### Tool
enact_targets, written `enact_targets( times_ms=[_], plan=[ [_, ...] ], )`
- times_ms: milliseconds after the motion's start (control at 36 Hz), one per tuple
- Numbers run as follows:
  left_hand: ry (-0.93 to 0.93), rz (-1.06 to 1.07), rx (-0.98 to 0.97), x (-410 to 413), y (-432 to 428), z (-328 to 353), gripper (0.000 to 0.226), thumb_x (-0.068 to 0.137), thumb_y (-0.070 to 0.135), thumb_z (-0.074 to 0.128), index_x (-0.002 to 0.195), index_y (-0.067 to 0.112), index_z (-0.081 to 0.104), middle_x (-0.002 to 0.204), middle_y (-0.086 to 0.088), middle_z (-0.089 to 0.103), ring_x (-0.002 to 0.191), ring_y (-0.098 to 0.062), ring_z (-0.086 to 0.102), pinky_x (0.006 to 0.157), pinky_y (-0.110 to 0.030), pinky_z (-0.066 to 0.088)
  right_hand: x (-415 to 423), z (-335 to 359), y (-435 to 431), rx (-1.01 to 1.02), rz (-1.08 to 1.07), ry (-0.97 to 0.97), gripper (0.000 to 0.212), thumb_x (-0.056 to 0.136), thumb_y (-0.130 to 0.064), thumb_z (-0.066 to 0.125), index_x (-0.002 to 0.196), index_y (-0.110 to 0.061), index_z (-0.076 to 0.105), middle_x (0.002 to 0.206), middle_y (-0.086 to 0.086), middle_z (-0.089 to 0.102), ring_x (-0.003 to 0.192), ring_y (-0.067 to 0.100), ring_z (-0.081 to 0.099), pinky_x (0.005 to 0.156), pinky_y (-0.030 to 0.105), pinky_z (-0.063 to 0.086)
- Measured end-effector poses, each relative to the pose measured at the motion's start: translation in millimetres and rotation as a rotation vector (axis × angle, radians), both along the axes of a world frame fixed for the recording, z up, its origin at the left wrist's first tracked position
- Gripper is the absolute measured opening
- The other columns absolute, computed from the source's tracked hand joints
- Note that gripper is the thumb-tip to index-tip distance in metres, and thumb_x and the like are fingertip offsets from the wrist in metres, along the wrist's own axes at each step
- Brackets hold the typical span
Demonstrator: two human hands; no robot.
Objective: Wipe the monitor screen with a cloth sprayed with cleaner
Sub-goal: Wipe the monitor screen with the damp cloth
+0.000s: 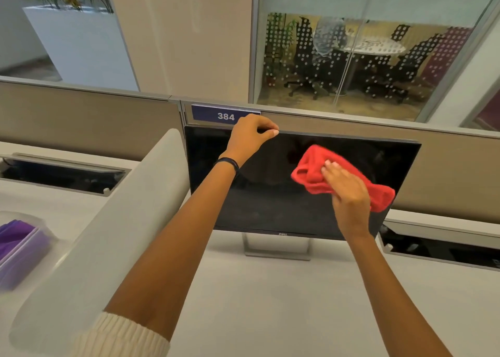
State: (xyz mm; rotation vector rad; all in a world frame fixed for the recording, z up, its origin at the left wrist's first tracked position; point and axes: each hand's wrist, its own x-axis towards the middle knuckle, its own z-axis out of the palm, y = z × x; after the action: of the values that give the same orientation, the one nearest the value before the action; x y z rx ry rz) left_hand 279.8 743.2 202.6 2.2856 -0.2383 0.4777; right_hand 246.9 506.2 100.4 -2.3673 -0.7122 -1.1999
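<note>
Two hands on one monitor: left hand gripping its top edge, right hand pressing one red cloth flat

Glass-walled meeting room behind partition

A red cloth against the black monitor screen; above the monitor, a navy plate with white numerals; left of it, a purple-filled clear tub on the pale grey counter; cream ribbed sleeve.

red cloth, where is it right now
In the head view, the red cloth is pressed flat against the right half of the monitor screen under the right hand.
</note>
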Motion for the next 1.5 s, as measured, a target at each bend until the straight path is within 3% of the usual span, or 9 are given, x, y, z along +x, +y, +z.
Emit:
enact_targets(
  times_ms=[194, 333, 583, 750, 889, 1000, 1194, 1361, 1500],
  plan=[
    [0.009, 0.0, -0.053, 3, -1, -3, 0.019, 0.087, 0.02, 0.062, 0.101, 0.012, 0.07, 0.101, -0.005, 0.071, 0.091, -0.006, 0.06, 0.085, -0.017, 0.043, 17, 32, -25, 0.339, -0.156, 0.003, 0.044, 0.078, 0.014, 0.051, 0.119, 0.0, 0.06, 0.122, 0.016, 0.061, 0.116, 0.031, 0.056, 0.102, 0.042, 0.042],
    [0.004, 0.012, -0.041, 7, 0, -5, 0.019, 0.087, 0.02, 0.062, 0.101, 0.011, 0.07, 0.1, -0.005, 0.071, 0.087, -0.003, 0.057, 0.077, -0.006, 0.037, 12, 7, -24, 0.225, -0.125, 0.082, 0.039, 0.076, 0.014, 0.062, 0.114, 0.004, 0.063, 0.115, 0.02, 0.065, 0.109, 0.035, 0.061, 0.097, 0.045, 0.047],
    [-0.02, 0.013, -0.028, 6, -2, -7, 0.019, 0.087, 0.02, 0.061, 0.101, 0.011, 0.07, 0.101, -0.005, 0.071, 0.089, -0.004, 0.058, 0.082, -0.012, 0.04, -6, -38, -23, -0.05, 0.006, 0.11, 0.039, 0.066, 0.01, 0.076, 0.104, 0.004, 0.068, 0.104, 0.02, 0.069, 0.096, 0.034, 0.067, 0.083, 0.047, 0.054],
    [-0.022, 0.007, -0.019, 6, -2, -7, 0.019, 0.087, 0.02, 0.061, 0.102, 0.011, 0.069, 0.101, -0.006, 0.071, 0.09, -0.005, 0.058, 0.083, -0.016, 0.041, 3, -2, -40, 0.425, -0.09, 0.019, 0.047, 0.074, 0.018, 0.05, 0.117, 0.004, 0.06, 0.12, 0.02, 0.061, 0.113, 0.028, 0.057, 0.1, 0.038, 0.044],
    [-0.015, 0.008, -0.019, 6, -1, -7, 0.02, 0.087, 0.02, 0.061, 0.103, 0.011, 0.069, 0.102, -0.006, 0.071, 0.09, -0.005, 0.058, 0.085, -0.017, 0.042, 21, 16, -49, 0.61, -0.221, 0.038, 0.04, 0.079, 0.01, 0.052, 0.117, 0.0, 0.062, 0.126, 0.018, 0.058, 0.118, 0.031, 0.055, 0.103, 0.035, 0.042],
    [-0.013, 0.006, -0.02, 6, -1, -6, 0.02, 0.087, 0.02, 0.061, 0.103, 0.011, 0.069, 0.102, -0.006, 0.07, 0.09, -0.005, 0.057, 0.084, -0.015, 0.041, 19, 7, -36, 0.561, -0.239, 0.092, 0.035, 0.081, 0.009, 0.054, 0.115, 0.003, 0.063, 0.125, 0.019, 0.059, 0.116, 0.035, 0.054, 0.104, 0.016, 0.031],
    [-0.007, 0.0, -0.02, 6, -1, -5, 0.02, 0.087, 0.02, 0.061, 0.104, 0.011, 0.069, 0.103, -0.006, 0.07, 0.09, -0.004, 0.057, 0.083, -0.014, 0.04, 3, -35, -17, 0.285, -0.142, 0.139, 0.035, 0.076, 0.011, 0.064, 0.11, 0.003, 0.065, 0.117, 0.021, 0.063, 0.109, 0.039, 0.059, 0.091, 0.049, 0.05],
    [-0.013, 0.001, -0.018, 6, -1, -6, 0.021, 0.087, 0.02, 0.061, 0.104, 0.011, 0.069, 0.103, -0.007, 0.07, 0.09, -0.004, 0.057, 0.082, -0.013, 0.04, -5, -43, -31, -0.112, 0.026, 0.077, 0.031, 0.076, 0.01, 0.065, 0.107, 0.002, 0.067, 0.113, 0.02, 0.066, 0.104, 0.036, 0.064, 0.091, 0.045, 0.05],
    [-0.011, 0.004, -0.008, 6, -1, -6, 0.021, 0.087, 0.02, 0.061, 0.104, 0.011, 0.069, 0.103, -0.007, 0.07, 0.089, -0.004, 0.056, 0.084, -0.016, 0.041, 3, -10, -52, 0.372, -0.143, 0.009, 0.049, 0.069, 0.02, 0.046, 0.113, 0.005, 0.063, 0.125, 0.023, 0.057, 0.115, 0.033, 0.055, 0.101, 0.034, 0.041]
  ],
)
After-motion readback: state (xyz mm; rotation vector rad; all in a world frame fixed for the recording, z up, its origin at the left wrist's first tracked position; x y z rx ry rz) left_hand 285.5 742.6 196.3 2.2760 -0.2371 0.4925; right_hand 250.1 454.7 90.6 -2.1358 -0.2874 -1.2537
